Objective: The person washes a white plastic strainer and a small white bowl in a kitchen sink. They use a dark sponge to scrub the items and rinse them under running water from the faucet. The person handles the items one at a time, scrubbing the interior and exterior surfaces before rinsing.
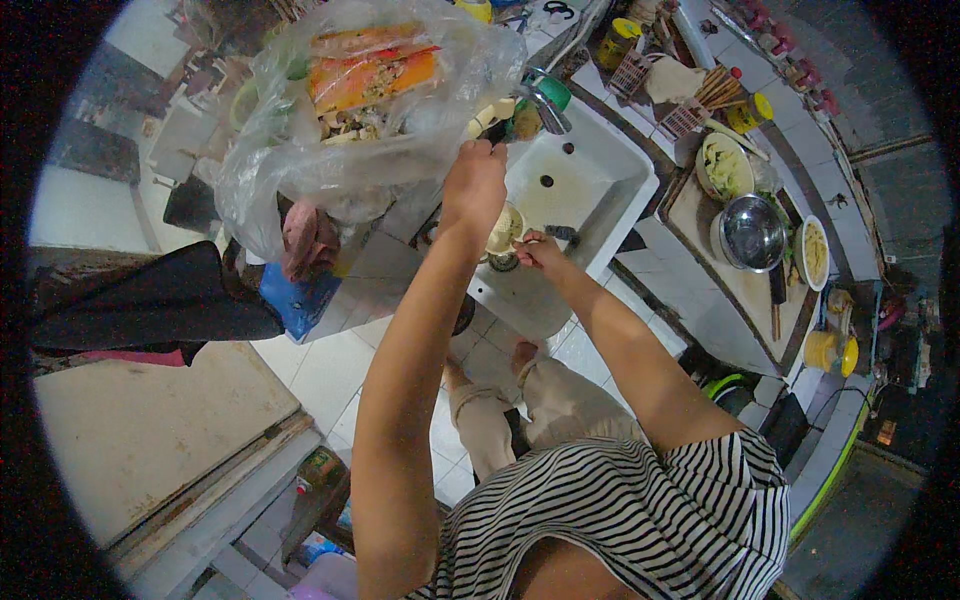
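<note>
My right hand (pixel 541 250) pinches the edge of a cream-coloured round bowl or strainer (pixel 505 229) over the white sink (pixel 626 161). My left hand (pixel 474 184) reaches past the bowl to the sink's far left corner. Its fingers are bent at a dark object (pixel 495 133), and whether they grip it is hidden. Close to those fingers are pale yellow pieces (pixel 491 115) and a green-topped container (pixel 553 94). The metal tap (pixel 551 112) juts over the sink beside them. A dark scrubber-like item (pixel 561 234) rests in the sink near my right hand.
A large clear plastic bag (pixel 262 172) of scraps fills the counter at left. Right of the sink, a board (pixel 694 202) carries a bowl of cut greens (pixel 724 166), a steel bowl (pixel 752 232), a white dish (pixel 812 251) and a knife (pixel 777 289). Chopsticks (pixel 721 88) stand behind.
</note>
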Demonstrator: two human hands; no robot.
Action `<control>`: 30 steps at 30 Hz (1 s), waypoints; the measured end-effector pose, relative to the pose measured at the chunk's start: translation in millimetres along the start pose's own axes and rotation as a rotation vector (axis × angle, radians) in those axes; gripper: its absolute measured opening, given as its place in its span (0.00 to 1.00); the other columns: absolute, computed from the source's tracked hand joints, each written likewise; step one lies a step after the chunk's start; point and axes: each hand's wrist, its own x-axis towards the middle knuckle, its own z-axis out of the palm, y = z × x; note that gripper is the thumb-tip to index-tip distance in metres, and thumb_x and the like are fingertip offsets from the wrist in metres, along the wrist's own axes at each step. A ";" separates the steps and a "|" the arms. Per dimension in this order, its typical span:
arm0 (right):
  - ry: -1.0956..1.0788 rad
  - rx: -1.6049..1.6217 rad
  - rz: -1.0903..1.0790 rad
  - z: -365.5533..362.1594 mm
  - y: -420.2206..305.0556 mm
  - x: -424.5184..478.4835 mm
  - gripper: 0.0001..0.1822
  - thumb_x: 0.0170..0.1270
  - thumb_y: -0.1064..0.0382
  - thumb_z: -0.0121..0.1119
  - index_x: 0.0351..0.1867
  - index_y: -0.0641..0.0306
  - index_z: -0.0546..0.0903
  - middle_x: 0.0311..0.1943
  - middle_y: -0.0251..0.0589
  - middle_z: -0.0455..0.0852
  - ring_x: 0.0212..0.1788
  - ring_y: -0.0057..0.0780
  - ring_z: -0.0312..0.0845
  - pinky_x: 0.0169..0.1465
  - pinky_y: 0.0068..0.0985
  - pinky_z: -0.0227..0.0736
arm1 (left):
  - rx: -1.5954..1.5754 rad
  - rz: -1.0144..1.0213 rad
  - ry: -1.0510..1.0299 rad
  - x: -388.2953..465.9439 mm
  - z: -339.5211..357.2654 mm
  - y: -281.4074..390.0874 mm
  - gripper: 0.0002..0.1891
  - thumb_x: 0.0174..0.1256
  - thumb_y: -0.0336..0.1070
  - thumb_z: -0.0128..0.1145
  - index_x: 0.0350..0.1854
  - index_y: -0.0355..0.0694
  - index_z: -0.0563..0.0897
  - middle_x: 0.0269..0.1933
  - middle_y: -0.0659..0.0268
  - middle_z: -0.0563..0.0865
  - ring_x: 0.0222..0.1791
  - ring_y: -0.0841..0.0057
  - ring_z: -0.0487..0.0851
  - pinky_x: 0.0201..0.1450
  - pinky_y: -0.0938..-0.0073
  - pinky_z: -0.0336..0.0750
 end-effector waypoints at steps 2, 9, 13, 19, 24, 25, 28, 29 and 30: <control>-0.057 0.024 0.059 -10.3 3.8 1.6 0.09 0.57 0.71 0.65 0.29 0.56 0.74 0.26 0.35 0.81 0.23 0.18 0.75 0.22 0.16 0.69 | -0.018 -0.014 -0.016 -0.6 0.1 0.0 0.12 0.60 0.28 0.49 0.45 0.36 0.80 0.41 0.53 0.81 0.48 0.57 0.76 0.51 0.62 0.74; -0.267 0.147 0.043 19.6 -2.8 -4.5 0.08 0.60 0.67 0.64 0.29 0.54 0.74 0.29 0.32 0.82 0.27 0.18 0.77 0.27 0.14 0.73 | -0.043 -0.067 -0.058 -8.5 -13.6 5.3 0.16 0.55 0.24 0.49 0.47 0.36 0.79 0.43 0.55 0.79 0.52 0.59 0.74 0.53 0.63 0.73; -0.175 0.004 -0.007 22.3 2.1 -3.0 0.08 0.60 0.67 0.64 0.30 0.54 0.75 0.27 0.28 0.80 0.28 0.17 0.78 0.29 0.14 0.74 | -0.008 -0.018 0.014 -13.0 -6.5 -0.4 0.16 0.55 0.24 0.49 0.48 0.36 0.79 0.43 0.54 0.79 0.52 0.58 0.74 0.53 0.63 0.73; -0.201 -0.024 -0.097 38.6 7.2 -1.0 0.11 0.59 0.66 0.66 0.28 0.54 0.73 0.23 0.26 0.75 0.24 0.15 0.75 0.25 0.14 0.69 | -0.061 -0.082 -0.020 -14.1 -5.3 -1.3 0.17 0.54 0.24 0.49 0.48 0.36 0.79 0.42 0.54 0.79 0.50 0.58 0.75 0.53 0.64 0.74; -0.185 -0.010 -0.197 41.4 30.0 12.6 0.11 0.59 0.68 0.65 0.27 0.55 0.71 0.22 0.28 0.75 0.18 0.16 0.70 0.22 0.17 0.66 | 0.014 0.060 0.107 -19.1 -11.5 -3.4 0.14 0.60 0.29 0.49 0.48 0.37 0.79 0.37 0.54 0.81 0.43 0.57 0.77 0.47 0.63 0.75; -0.171 -0.034 -0.224 40.6 35.7 16.1 0.11 0.59 0.68 0.64 0.27 0.55 0.71 0.21 0.28 0.75 0.17 0.16 0.69 0.21 0.18 0.66 | 0.040 0.079 0.112 -20.3 -14.4 -2.9 0.15 0.60 0.28 0.49 0.49 0.37 0.78 0.37 0.55 0.81 0.42 0.58 0.77 0.47 0.63 0.75; -0.207 -0.038 -0.265 38.0 48.7 24.8 0.10 0.61 0.70 0.61 0.28 0.58 0.71 0.23 0.31 0.76 0.21 0.16 0.71 0.25 0.17 0.68 | 0.038 0.059 0.076 -30.9 -27.1 3.1 0.19 0.61 0.26 0.47 0.55 0.35 0.75 0.45 0.53 0.80 0.46 0.57 0.77 0.50 0.64 0.75; -0.170 -0.114 -0.339 37.3 54.2 26.7 0.09 0.60 0.73 0.59 0.29 0.57 0.70 0.23 0.31 0.74 0.20 0.17 0.69 0.24 0.19 0.66 | -0.036 0.082 0.145 -39.9 -32.8 10.6 0.20 0.60 0.25 0.47 0.57 0.34 0.74 0.49 0.53 0.79 0.48 0.56 0.77 0.52 0.64 0.74; -0.111 -0.189 -0.425 27.4 58.1 31.7 0.10 0.60 0.76 0.57 0.30 0.57 0.70 0.22 0.31 0.73 0.20 0.18 0.66 0.23 0.20 0.64 | -0.125 0.125 0.217 -48.0 -36.2 24.9 0.22 0.60 0.25 0.47 0.59 0.34 0.72 0.52 0.53 0.78 0.50 0.56 0.76 0.54 0.63 0.73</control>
